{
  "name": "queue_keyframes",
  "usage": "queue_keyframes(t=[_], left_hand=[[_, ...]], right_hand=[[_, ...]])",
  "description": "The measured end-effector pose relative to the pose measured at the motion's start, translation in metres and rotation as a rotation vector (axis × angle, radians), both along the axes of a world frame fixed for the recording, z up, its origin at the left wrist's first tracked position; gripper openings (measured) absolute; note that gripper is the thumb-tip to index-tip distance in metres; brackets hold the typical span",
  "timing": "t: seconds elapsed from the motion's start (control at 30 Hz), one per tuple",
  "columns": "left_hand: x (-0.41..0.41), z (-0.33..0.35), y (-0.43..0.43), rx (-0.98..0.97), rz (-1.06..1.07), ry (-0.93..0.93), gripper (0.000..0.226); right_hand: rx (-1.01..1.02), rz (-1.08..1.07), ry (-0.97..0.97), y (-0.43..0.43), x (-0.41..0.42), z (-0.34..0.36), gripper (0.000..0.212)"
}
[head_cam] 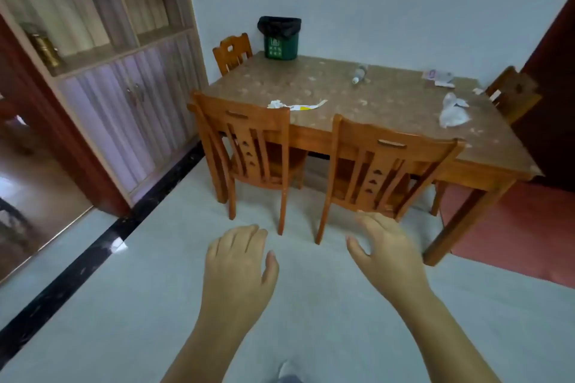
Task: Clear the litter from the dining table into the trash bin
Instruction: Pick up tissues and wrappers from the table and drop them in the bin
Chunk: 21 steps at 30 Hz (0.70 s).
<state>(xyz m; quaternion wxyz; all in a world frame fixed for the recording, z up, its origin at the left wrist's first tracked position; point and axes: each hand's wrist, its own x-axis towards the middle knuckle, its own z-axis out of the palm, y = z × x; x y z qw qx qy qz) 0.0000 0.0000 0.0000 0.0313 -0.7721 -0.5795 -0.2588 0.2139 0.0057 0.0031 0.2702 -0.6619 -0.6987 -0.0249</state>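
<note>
The person is holding the left hand [238, 261] and the right hand [389, 252] over the floor, well apart from the dining table [382, 99], fingers relaxed and gripping nothing. The green trash bin [281, 46], lined with a black bag [279, 25], is standing on the table's far left corner; its inside is not showing. A crumpled wrapper [295, 105], a plastic bottle [359, 73] and a clear plastic bag [452, 112] are lying on the tabletop.

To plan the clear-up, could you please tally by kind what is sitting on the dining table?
Green trash bin: 1
Plastic bottle: 1
Crumpled plastic bag: 1
Paper litter patches: 3
Total: 6
</note>
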Motion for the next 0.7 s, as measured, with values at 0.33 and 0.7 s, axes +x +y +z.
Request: queue_keyframes(t=[0.33,0.7], left_hand=[[-0.012,-0.012,0.161,-0.066,0.073,-0.015,0.041],[-0.024,-0.029,0.325,-0.124,-0.023,-0.117,0.036]], right_hand=[[-0.079,-0.005,0.060,0.159,0.007,-0.004,0.029],[-0.168,-0.075,0.080,0.295,-0.003,-0.023,0.028]])
